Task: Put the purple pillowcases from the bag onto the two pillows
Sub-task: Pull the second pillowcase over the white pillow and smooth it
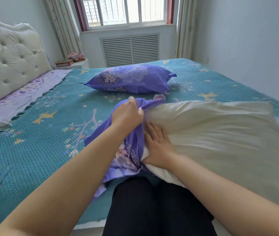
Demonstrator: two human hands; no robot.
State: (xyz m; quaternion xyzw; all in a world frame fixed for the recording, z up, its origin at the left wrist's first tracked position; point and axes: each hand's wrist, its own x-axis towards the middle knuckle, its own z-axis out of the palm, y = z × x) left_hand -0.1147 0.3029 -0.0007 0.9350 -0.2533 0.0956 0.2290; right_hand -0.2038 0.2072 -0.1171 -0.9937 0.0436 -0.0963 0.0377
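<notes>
Left hand (126,114) fingers bunching floral purple pillowcase (126,155), right hand (159,145) flat on plump cream pillow (220,133)

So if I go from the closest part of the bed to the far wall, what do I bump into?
Right hand flat on the bare pillow → left hand gripping the purple pillowcase → covered pillow → vent grille → window.

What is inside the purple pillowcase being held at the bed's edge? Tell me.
One end of the bare cream pillow enters the purple pillowcase, whose opening the left hand grips. The right hand presses flat on the pillow. How far in it reaches is covered by fabric.
</notes>
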